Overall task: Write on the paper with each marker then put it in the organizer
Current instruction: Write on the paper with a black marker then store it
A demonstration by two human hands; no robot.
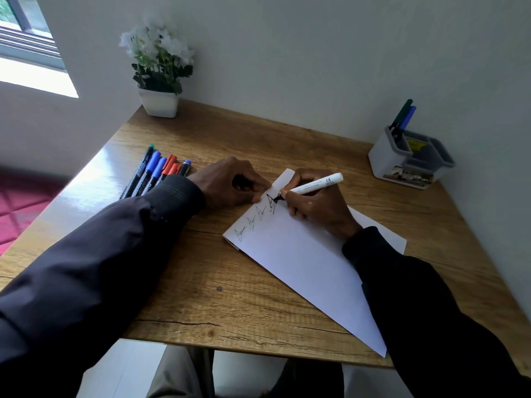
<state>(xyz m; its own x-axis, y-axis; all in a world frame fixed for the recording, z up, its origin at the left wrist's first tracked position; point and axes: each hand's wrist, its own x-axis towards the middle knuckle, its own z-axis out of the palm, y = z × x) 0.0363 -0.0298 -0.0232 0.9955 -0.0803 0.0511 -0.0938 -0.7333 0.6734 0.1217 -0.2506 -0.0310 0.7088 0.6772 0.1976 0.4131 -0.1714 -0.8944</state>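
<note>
A white sheet of paper lies slanted on the wooden table, with several scribbles along its upper left edge. My right hand grips a white marker, its black tip touching the paper at a thick dark scribble. My left hand rests curled on the paper's far corner, holding it down; whether it hides a cap I cannot tell. Several markers with green, blue and red caps lie in a row at the left. A grey-white organizer stands at the far right with two markers upright in it.
A white pot of white flowers stands at the table's far left corner by the wall. The table has its near edge just above my knees. A window is at the upper left.
</note>
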